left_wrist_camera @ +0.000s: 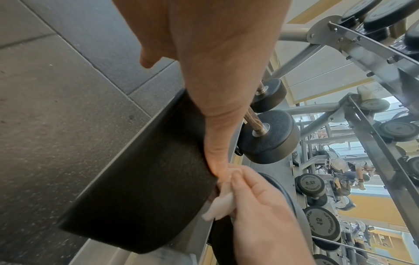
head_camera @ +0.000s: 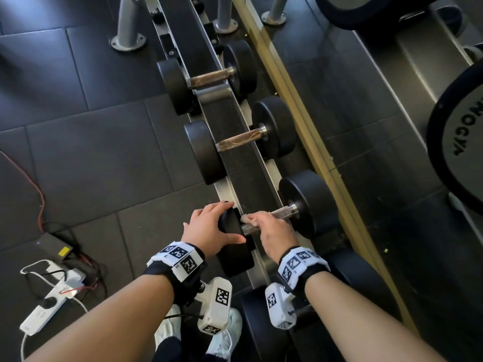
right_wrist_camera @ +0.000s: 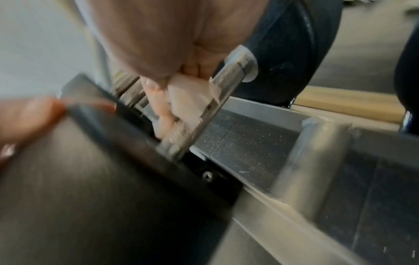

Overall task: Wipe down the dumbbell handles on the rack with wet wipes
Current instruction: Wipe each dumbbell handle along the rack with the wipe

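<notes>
Gripping the nearest dumbbell [head_camera: 282, 220] by its chrome handle [head_camera: 286, 212], right hand [head_camera: 277, 236] has its fingers curled round the bar with a wet wipe [right_wrist_camera: 186, 95] clamped between palm and metal (a crumpled end of the wipe pokes out toward the left thumb). Left hand [head_camera: 209, 231] lies over that dumbbell's near black head [head_camera: 235, 246], fingers spread over the rim, thumb along the inner face. Dumbbell sits across the rack [head_camera: 251, 163], a head overhanging each rail. Beyond it on the rack: two more dumbbells [head_camera: 240, 142], handles bare.
</notes>
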